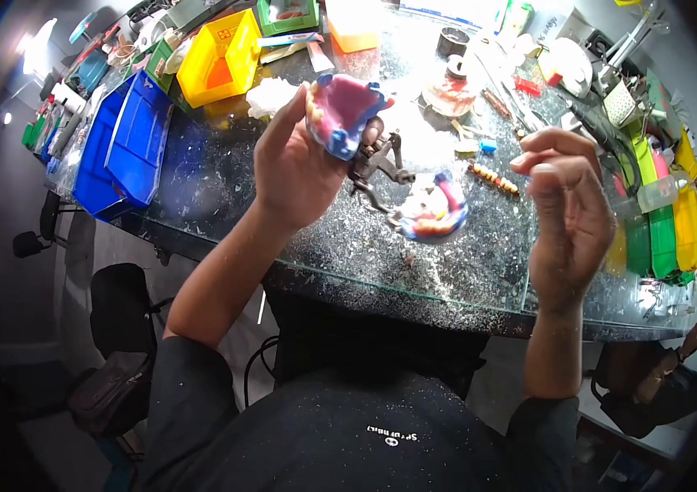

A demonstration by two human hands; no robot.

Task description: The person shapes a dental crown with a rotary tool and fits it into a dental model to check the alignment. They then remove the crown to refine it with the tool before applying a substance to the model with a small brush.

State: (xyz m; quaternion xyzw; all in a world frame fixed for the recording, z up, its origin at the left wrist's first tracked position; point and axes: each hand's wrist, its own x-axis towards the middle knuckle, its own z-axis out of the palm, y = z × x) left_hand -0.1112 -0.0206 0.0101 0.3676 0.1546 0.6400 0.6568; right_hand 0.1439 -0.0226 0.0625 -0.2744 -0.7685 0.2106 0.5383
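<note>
My left hand (295, 168) is closed around one half of a hinged metal dental articulator (377, 164). That half carries a dental model (344, 115) with pink and blue wax and a few teeth along its edge. From the hinge hangs the other half, a second dental model (434, 211) with a row of teeth in pink and blue wax, slightly blurred, over the table. My right hand (569, 213) is raised to the right, apart from the articulator. Its fingers are bent and its thumb is close to the index finger; whatever lies between them is too small to make out.
A strip of artificial teeth (494, 178) and a blue-tipped tool (486, 146) lie on the debris-strewn table (340, 258). Another dental model (449, 97) stands behind. Blue (123, 148) and yellow (221, 61) bins are at left; a green bin (661, 242) is at right.
</note>
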